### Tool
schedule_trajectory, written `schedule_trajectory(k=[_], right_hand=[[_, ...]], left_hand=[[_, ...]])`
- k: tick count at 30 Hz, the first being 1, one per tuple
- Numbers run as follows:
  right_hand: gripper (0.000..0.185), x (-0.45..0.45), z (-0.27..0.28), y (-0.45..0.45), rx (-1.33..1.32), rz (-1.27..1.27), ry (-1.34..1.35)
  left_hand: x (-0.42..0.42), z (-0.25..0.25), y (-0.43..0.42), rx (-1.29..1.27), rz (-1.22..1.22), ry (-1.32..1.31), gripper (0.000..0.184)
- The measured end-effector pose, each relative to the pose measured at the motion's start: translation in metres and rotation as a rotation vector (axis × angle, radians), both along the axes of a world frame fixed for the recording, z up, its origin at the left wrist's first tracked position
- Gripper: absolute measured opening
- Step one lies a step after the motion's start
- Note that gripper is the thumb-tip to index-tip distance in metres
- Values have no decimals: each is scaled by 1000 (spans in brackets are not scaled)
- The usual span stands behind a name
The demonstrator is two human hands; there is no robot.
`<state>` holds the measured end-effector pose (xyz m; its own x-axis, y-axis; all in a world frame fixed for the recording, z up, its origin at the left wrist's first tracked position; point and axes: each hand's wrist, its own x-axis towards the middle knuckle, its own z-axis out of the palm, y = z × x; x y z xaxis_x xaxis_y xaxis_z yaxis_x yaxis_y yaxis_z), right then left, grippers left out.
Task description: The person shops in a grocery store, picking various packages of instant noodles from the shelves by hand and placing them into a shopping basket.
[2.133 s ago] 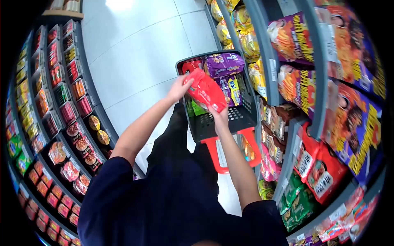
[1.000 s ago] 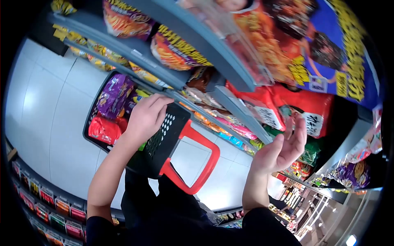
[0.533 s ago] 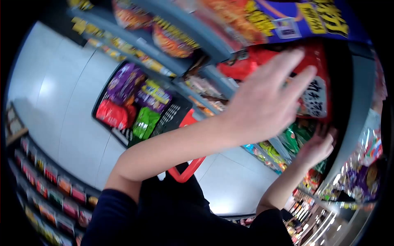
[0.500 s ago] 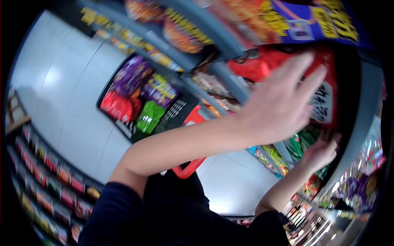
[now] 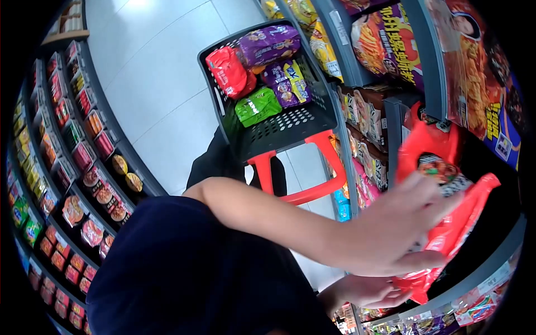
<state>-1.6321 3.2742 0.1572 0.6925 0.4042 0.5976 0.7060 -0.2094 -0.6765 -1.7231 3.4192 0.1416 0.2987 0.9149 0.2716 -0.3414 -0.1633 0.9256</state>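
A large red noodle packet (image 5: 469, 206) is tilted at the front of the shelf on the right. My left hand (image 5: 396, 229) reaches across my body and lies over its front, fingers and thumb gripping it. Below, my right hand (image 5: 368, 290) has its fingers at the packet's lower edge; its palm side is partly hidden. Another red packet (image 5: 427, 139) stands on the shelf just behind. On the floor, the dark basket (image 5: 245, 148) with a red handle (image 5: 310, 192) holds a red packet (image 5: 228, 70), a green packet (image 5: 258, 107) and purple packets (image 5: 271, 44).
Shelves of bagged noodles rise close on the right, with a grey shelf edge (image 5: 494, 268) curving below the large packet. A long rack (image 5: 120, 145) of small packs and cups runs along the left. Pale floor tiles (image 5: 162, 61) lie between them.
The view has turned back towards the basket and aisle. The large red packet has tilted and come forward, with both my hands now on it. My right hand has moved down and left in view.
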Motion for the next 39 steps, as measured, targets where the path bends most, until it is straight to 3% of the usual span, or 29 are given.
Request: schedule_trajectory(k=[1, 2, 7, 9, 10, 13, 14, 15, 17, 19, 20, 22, 25, 28, 30, 32, 33, 35, 36, 38, 39], right_hand=[[51, -9, -3, -5, 86, -8, 156], [53, 5, -14, -11, 130, 202, -11], [53, -15, -49, 29, -213, 406, 306], [55, -22, -88, 68, -231, 601, 562], [58, -24, -108, 86, -390, 633, 599], [62, -33, -195, 124, -641, 771, 789], [60, -34, -232, 134, -710, 851, 732], [53, -38, -262, 143, -817, 872, 849], [51, -35, -337, 149, -1165, 994, 500], [61, -35, -410, 141, -1515, 1099, 599], [60, -41, -418, 133, -1504, 1176, 401], [60, -50, -433, 142, -1761, 1150, 271], [62, -53, -451, 128, -1744, 1125, 241], [75, -32, -439, 127, -1708, 1337, 274], [78, -33, -408, 138, -1947, 1208, 194], [82, -36, -362, 152, -2050, 1156, 82], [76, -28, -355, 147, -1886, 1264, 74], [61, -21, -290, 149, -1561, 1438, 307], [53, -13, -263, 136, -1393, 1401, 238], [48, 14, -203, 107, -1148, 1271, 493], [47, 33, -175, 92, -1097, 1202, 415]], left_hand=[[-19, -10, -5, -44, 8, -14, 68], [-39, -21, -12, -84, 16, -31, 63], [-120, -89, -45, -432, 189, 102, 46], [-135, -126, -61, -690, 312, 53, 33], [-141, -146, -68, -847, 372, -31, 27], [-155, -220, -103, -967, 414, 184, 25], [-155, -245, -117, -998, 437, 236, 26], [-159, -272, -131, -1082, 418, 334, 28], [-163, -328, -165, -1139, 301, 438, 31], [-159, -354, -184, -1281, 184, 419, 31], [-154, -360, -194, -1225, 166, 471, 27], [-150, -350, -188, -1101, 95, 491, 24], [-155, -329, -146, -808, 139, 681, 22], [-162, -345, -112, -445, 167, 965, 19], [-170, -360, -108, -441, 133, 1076, 19], [-172, -342, -115, -570, 86, 1022, 18], [-174, -342, -129, -484, 66, 959, 17], [-178, -325, -149, -494, -87, 882, 17], [-181, -321, -162, -523, -142, 879, 18], [-185, -296, -169, -599, -239, 872, 20], [-187, -286, -170, -604, -269, 879, 23]])
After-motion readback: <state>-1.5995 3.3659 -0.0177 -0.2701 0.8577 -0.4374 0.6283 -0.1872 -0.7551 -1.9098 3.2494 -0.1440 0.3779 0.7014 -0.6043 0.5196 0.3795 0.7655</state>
